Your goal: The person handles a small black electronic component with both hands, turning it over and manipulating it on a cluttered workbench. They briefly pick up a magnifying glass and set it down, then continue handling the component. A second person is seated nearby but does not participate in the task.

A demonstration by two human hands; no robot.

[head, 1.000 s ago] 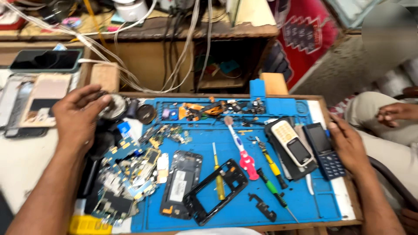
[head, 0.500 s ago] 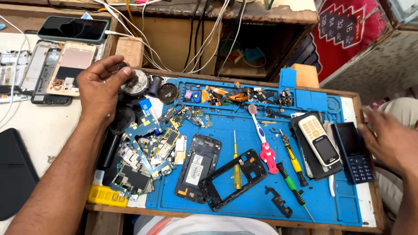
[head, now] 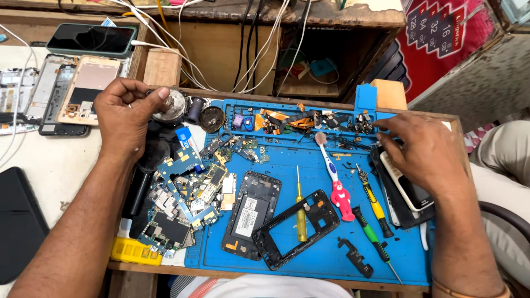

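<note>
At the desk's back-left corner, your left hand [head: 124,113] pinched a small round metal part [head: 168,105], fingers closed on it. Your right hand [head: 428,152] hovered open over the phones [head: 406,185]. Boards [head: 182,193] lay loose; phone frame [head: 295,229] stripped, reassembly not begun.

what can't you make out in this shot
- Head view: the phones at the mat's right are mostly covered by the right hand.
- The round metal part is half hidden by the left hand.
- The black slab is cut by the left edge.
</note>
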